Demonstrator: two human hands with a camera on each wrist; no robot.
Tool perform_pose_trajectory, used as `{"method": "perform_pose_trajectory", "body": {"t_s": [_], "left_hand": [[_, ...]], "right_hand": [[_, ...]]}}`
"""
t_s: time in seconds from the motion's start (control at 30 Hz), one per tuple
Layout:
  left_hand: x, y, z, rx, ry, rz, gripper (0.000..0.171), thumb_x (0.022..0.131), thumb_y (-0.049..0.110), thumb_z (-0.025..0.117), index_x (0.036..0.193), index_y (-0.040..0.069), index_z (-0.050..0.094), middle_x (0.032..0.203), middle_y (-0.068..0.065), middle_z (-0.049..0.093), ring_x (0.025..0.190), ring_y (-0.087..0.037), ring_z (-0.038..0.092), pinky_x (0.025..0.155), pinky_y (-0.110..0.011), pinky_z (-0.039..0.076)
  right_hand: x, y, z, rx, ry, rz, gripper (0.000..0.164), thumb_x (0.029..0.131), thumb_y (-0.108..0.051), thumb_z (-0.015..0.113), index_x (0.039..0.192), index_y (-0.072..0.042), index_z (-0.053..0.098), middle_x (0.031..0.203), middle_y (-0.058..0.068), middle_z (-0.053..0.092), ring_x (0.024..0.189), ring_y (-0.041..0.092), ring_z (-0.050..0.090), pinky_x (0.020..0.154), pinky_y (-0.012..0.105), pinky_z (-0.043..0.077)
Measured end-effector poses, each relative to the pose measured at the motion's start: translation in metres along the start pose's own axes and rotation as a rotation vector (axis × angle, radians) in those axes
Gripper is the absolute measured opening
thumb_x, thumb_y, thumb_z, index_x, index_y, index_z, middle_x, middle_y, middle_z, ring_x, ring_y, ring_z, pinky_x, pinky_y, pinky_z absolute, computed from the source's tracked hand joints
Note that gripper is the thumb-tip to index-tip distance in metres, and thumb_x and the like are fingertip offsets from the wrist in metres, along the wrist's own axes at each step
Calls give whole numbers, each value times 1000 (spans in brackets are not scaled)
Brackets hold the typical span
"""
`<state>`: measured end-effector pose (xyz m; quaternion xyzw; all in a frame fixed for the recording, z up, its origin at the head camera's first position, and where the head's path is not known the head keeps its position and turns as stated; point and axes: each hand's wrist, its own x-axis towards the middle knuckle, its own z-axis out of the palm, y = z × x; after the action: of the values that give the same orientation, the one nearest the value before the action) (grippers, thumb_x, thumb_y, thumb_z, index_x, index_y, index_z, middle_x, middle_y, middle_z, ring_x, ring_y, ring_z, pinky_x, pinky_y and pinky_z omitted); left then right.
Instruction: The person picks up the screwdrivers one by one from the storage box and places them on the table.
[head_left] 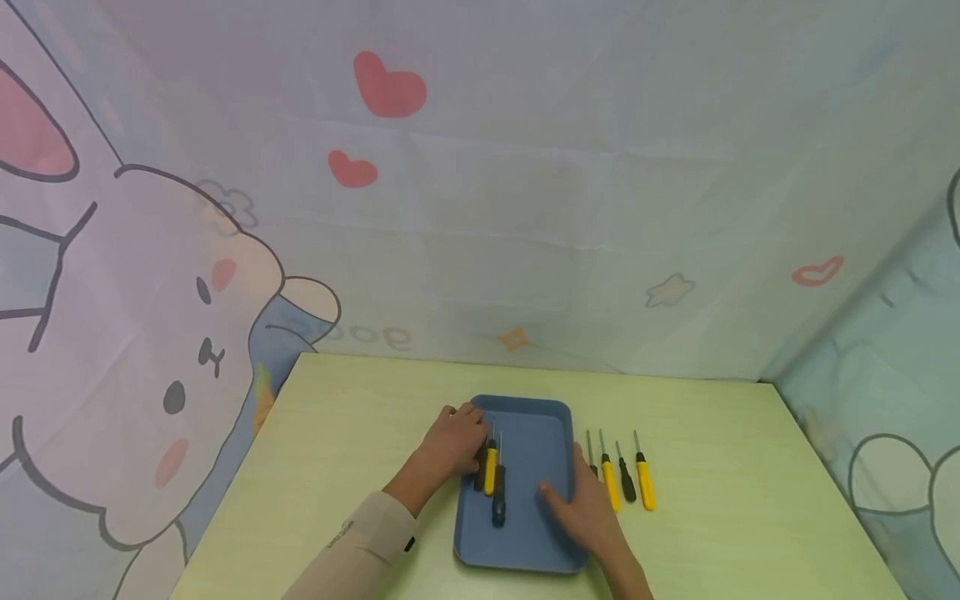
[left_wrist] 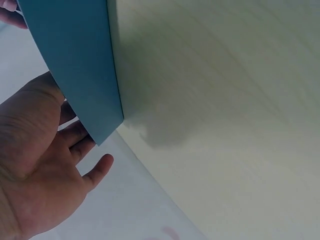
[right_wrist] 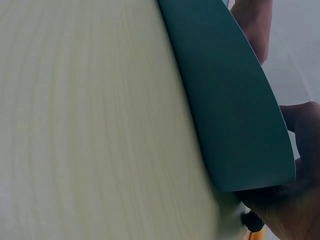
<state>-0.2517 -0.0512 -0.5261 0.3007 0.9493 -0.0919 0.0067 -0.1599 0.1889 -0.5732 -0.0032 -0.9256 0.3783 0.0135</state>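
Observation:
A blue-grey tray (head_left: 519,533) lies on the table between both hands. My left hand (head_left: 452,442) reaches over its left rim, fingers round a black-handled screwdriver (head_left: 479,477) partly hidden beneath them. A yellow-handled screwdriver (head_left: 491,472) and another black-handled screwdriver (head_left: 498,498) lie beside it in the tray. In the left wrist view, the left fingers (left_wrist: 75,137) pass behind the tray wall, the little finger sticking out. My right hand (head_left: 588,508) straddles the right rim, thumb stretched inside and fingers along the outside; its grip on the wall is partly hidden in the right wrist view.
Right of the tray lie two yellow-handled screwdrivers (head_left: 645,485), a small black-handled screwdriver (head_left: 627,483) and a dark-handled one (head_left: 590,450) partly behind the right hand. A printed fabric backdrop (head_left: 525,208) rises at the pale table's (head_left: 750,483) far edge.

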Motion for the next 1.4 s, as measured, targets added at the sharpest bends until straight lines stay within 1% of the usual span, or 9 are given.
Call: {"method": "perform_pose_trajectory", "body": {"t_s": [0.17, 0.33, 0.43, 0.6, 0.77, 0.9, 1.0, 1.2, 1.4], "left_hand": [[4, -2, 2, 1, -5, 11, 47, 84, 45, 89, 119, 19, 73, 135, -2, 63, 126, -21, 54, 108, -43, 47], [6, -2, 0, -18, -29, 6, 56, 82, 47, 89, 125, 16, 72, 131, -2, 65, 125, -21, 54, 110, -44, 46], [7, -2, -2, -24, -48, -2, 56, 83, 48, 89, 127, 16, 72, 131, -2, 65, 126, -21, 54, 110, -44, 46], [10, -2, -4, -40, -58, -5, 52, 83, 46, 90, 123, 17, 74, 127, -2, 66, 124, -21, 55, 110, -45, 46], [11, -3, -2, -49, -57, 18, 49, 82, 46, 90, 117, 16, 74, 120, -2, 67, 120, -22, 55, 110, -46, 46], [12, -3, -1, -44, -47, 34, 47, 79, 47, 91, 110, 16, 73, 115, -4, 67, 116, -24, 55, 110, -46, 46], [11, -3, -1, -32, -46, 35, 49, 79, 48, 91, 110, 17, 72, 114, -5, 66, 114, -24, 54, 109, -46, 46], [8, -6, 0, -26, -35, 41, 56, 82, 51, 88, 120, 14, 70, 112, -5, 63, 110, -24, 52, 107, -45, 47], [2, -12, -12, -65, 0, 54, 61, 87, 53, 84, 129, 12, 67, 117, -6, 62, 108, -23, 50, 105, -44, 49]], "right_hand": [[0, 0, 0, 12, 14, -6, 95, 99, -38, 73, 162, 13, 23, 160, 37, 38, 144, 54, 44, 116, 66, 39], [-1, 3, 2, 14, 10, -9, 95, 99, -38, 72, 162, 12, 23, 160, 36, 38, 144, 53, 44, 117, 65, 39], [0, 5, 2, 7, 11, -21, 95, 100, -39, 72, 162, 13, 23, 161, 36, 37, 145, 53, 44, 117, 65, 39], [1, 8, 3, 2, 14, -30, 96, 99, -40, 72, 162, 12, 23, 161, 35, 37, 145, 52, 43, 117, 64, 39], [1, 7, 3, 9, 15, -30, 95, 99, -38, 73, 162, 13, 23, 161, 36, 38, 144, 53, 44, 117, 64, 39], [0, 6, 4, 16, 15, -33, 94, 99, -37, 73, 162, 13, 23, 160, 36, 38, 144, 53, 45, 116, 65, 40], [-1, 5, 5, 18, 15, -40, 94, 99, -37, 73, 162, 13, 24, 160, 36, 39, 143, 53, 45, 116, 64, 40], [-2, 3, 5, 12, 20, -49, 93, 99, -37, 73, 162, 13, 25, 159, 36, 40, 142, 52, 47, 116, 63, 41], [-2, 0, 3, 12, 24, -59, 94, 98, -37, 73, 161, 14, 25, 158, 37, 40, 141, 53, 48, 115, 64, 42]]}}
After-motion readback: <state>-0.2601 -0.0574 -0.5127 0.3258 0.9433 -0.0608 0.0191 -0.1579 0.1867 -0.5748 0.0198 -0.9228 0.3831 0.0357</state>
